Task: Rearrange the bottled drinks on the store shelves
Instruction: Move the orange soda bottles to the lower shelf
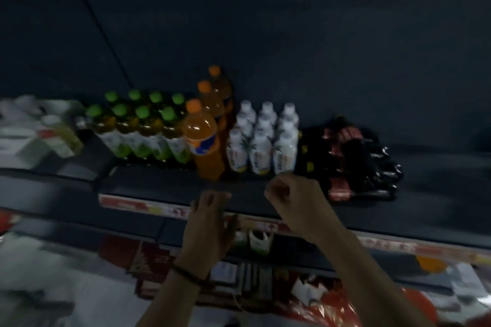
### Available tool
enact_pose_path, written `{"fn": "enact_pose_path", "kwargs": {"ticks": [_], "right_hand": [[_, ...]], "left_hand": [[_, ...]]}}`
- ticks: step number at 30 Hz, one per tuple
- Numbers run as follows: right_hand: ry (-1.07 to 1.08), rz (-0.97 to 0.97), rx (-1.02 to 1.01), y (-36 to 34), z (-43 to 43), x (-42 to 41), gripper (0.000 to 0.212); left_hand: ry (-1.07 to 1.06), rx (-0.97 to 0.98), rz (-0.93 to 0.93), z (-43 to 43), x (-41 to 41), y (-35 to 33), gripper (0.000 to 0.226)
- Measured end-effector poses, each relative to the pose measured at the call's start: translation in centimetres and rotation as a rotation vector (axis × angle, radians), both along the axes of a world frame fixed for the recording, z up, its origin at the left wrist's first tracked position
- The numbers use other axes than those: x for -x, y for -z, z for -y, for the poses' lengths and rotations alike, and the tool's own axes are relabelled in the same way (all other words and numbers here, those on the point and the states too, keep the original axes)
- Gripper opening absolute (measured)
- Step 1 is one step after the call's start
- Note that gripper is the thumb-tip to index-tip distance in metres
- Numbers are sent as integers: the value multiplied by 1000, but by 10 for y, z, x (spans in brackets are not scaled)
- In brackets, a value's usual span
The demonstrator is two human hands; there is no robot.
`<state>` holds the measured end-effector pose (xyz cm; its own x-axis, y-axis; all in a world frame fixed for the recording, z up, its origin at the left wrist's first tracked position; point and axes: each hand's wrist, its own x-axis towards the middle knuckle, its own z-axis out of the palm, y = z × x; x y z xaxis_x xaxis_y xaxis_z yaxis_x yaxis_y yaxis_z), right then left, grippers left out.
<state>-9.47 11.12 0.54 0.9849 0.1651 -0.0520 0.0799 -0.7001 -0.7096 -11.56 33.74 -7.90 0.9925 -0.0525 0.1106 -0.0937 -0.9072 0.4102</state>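
Head view: left hand point(210, 223) straight-fingered, empty; right hand point(292, 194) curled tight, holding nothing.

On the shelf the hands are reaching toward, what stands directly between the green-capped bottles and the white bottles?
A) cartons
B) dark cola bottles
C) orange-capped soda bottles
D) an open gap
C: a front-to-back row of orange-capped soda bottles stands between the green-capped bottles on one side and the white bottles on the other.
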Motion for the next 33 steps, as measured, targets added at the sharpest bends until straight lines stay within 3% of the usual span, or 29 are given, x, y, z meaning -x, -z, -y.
{"fn": "enact_pose_path", "kwargs": {"ticks": [4,8,11,13,17,21,26,30,33], "right_hand": [[-15,155,-13,-43,-82,-52,21],[4,222,-29,-51,-138,-92,62],[69,220,-32,-40,-160,-105,89],[132,203,-49,-32,-168,-108,96],[197,110,-146,-27,-175,-110,95],[202,101,-141,-27,-177,-105,98],[256,228,-135,-42,-185,-84,84],[175,175,-209,-68,-163,-77,57],[30,15,-455,-81,-125,-74,33]], "left_hand": [[-4,-34,-183,-41,-44,-11,58],[43,-129,-363,-68,-65,-10,57],[101,-152,-343,-82,-68,-1,48],[105,-70,-315,-89,-70,7,51],[-45,261,-222,-97,-75,13,64],[-191,562,-60,-91,-82,4,95],[-166,854,111,-55,-77,-33,79],[19,1224,-49,-55,-64,-58,84],[165,1285,-287,-71,-63,-83,54]]}}
